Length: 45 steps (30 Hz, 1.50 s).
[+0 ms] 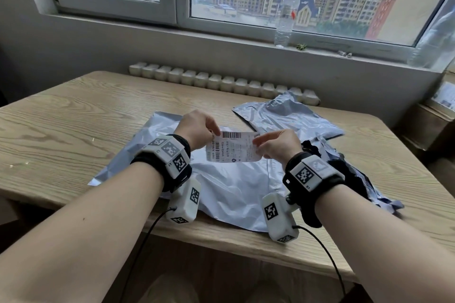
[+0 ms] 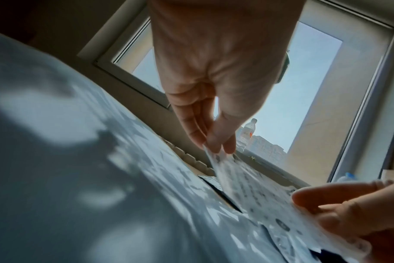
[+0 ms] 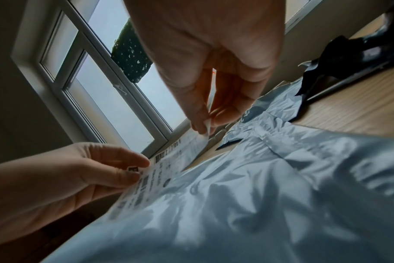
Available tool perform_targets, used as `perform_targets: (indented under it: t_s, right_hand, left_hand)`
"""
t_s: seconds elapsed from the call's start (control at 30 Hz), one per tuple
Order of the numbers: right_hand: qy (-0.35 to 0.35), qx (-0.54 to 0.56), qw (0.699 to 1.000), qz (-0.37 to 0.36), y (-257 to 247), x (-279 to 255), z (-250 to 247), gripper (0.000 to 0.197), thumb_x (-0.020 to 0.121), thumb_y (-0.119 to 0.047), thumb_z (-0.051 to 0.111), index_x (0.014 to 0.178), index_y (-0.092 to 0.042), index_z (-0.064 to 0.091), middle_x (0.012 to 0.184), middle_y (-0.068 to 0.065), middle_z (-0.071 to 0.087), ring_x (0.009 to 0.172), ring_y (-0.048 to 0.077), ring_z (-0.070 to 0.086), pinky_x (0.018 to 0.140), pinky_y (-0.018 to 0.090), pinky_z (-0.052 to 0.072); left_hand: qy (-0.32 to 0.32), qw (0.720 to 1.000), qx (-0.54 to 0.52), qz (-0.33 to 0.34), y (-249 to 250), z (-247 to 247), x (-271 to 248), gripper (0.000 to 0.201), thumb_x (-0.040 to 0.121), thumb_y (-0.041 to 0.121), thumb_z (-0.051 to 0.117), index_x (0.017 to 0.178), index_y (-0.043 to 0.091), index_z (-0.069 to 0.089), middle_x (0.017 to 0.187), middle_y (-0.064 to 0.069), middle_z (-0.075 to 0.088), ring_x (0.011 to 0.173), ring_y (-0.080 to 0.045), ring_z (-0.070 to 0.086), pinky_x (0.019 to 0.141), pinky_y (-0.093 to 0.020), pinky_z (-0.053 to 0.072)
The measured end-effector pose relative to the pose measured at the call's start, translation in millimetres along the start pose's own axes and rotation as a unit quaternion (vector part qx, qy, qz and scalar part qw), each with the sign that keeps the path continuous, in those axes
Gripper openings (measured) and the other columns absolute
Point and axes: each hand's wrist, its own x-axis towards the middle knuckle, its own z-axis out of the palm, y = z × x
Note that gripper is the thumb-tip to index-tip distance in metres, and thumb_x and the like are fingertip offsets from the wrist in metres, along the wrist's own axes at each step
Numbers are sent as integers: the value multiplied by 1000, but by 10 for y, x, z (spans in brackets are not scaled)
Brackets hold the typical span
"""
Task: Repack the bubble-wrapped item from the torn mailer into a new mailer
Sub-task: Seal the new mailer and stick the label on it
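A white shipping label (image 1: 232, 146) with barcodes is held flat between both hands, just over a large grey mailer (image 1: 229, 189) lying in the middle of the wooden table (image 1: 73, 115). My left hand (image 1: 216, 131) pinches the label's far-left corner; the pinch (image 2: 214, 149) is plain in the left wrist view. My right hand (image 1: 258, 145) pinches its right edge, thumb against fingers (image 3: 205, 128). A second grey mailer (image 1: 288, 118) lies flat at the back right. A torn mailer (image 1: 349, 170) with a black lining lies crumpled at the right. No bubble-wrapped item shows.
A clear water bottle (image 1: 286, 15) stands on the window sill behind the table, above a white radiator (image 1: 221, 81). Cardboard boxes (image 1: 433, 125) sit beyond the table's right side. The table's near edge runs just under my wrists.
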Motion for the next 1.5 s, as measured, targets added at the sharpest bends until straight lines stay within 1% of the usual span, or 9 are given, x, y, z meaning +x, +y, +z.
perform_targets:
  t_s: [0.13, 0.3, 0.5, 0.67, 0.87, 1.03, 1.13, 1.27, 1.5]
  right_hand:
    - [-30, -19, 999, 20, 66, -43, 37, 25, 67, 10, 72, 71, -16, 72, 83, 5, 70, 75, 17, 63, 68, 25, 56]
    - [-55, -47, 996, 51, 100, -43, 59, 29, 67, 10, 72, 84, -14, 75, 84, 5, 72, 77, 17, 64, 57, 22, 51]
    - [-60, -62, 994, 62, 138, -18, 114, 29, 68, 9, 73, 80, -17, 75, 88, 4, 72, 84, 18, 66, 66, 26, 57]
    - [-64, -42, 996, 47, 82, -25, 166, 29, 67, 10, 73, 81, -14, 74, 85, 3, 71, 79, 15, 65, 68, 26, 57]
    - [-77, -44, 995, 38, -26, -14, 251, 28, 66, 10, 74, 77, -15, 72, 82, 5, 71, 69, 13, 64, 56, 22, 53]
    - [-76, -19, 996, 39, 28, -19, 216, 30, 66, 12, 73, 75, -17, 71, 89, 6, 72, 79, 17, 66, 62, 23, 54]
    - [-96, 17, 995, 27, -63, -39, 210, 30, 67, 12, 73, 82, -14, 71, 91, 6, 72, 83, 18, 68, 63, 21, 54]
    - [-114, 17, 993, 11, -255, -42, 311, 27, 69, 10, 73, 84, -12, 71, 85, 4, 71, 77, 15, 66, 60, 19, 53]
    - [-148, 49, 988, 9, -435, -84, 652, 23, 69, 8, 74, 83, -10, 72, 90, 9, 72, 79, 18, 66, 68, 23, 57]
  left_hand:
    - [12, 999, 37, 27, -21, 74, 63, 24, 83, -6, 59, 88, 10, 77, 101, -8, 73, 96, -19, 66, 87, -30, 55]
    - [-8, 997, 71, 33, -77, 158, 109, 24, 82, -6, 60, 88, 10, 77, 98, -7, 73, 95, -19, 66, 86, -28, 54]
    - [-13, 997, 71, 36, -138, 197, 115, 27, 81, -8, 57, 88, 9, 77, 95, -9, 73, 93, -20, 67, 83, -28, 55]
    - [32, 998, 51, 30, -172, 130, 103, 28, 84, -7, 56, 90, 10, 76, 98, -7, 72, 91, -16, 64, 81, -25, 54]
    - [31, 998, 50, -2, -250, 38, 104, 27, 82, -8, 58, 87, 11, 77, 99, -7, 73, 95, -19, 66, 84, -30, 56]
    - [33, 998, 43, 25, -193, 53, 101, 25, 85, -7, 56, 90, 8, 76, 102, -8, 72, 95, -18, 65, 80, -25, 56]
    - [63, 996, 43, 35, -156, -82, 153, 25, 83, -7, 59, 90, 10, 76, 99, -7, 72, 95, -18, 65, 86, -25, 54]
    - [101, 995, 19, 13, -257, -282, 147, 25, 81, -7, 60, 85, 11, 77, 93, -7, 73, 93, -18, 66, 89, -28, 53]
    - [129, 991, 16, -40, -572, -539, 39, 24, 82, -4, 61, 79, 14, 76, 91, -5, 73, 91, -16, 65, 82, -21, 47]
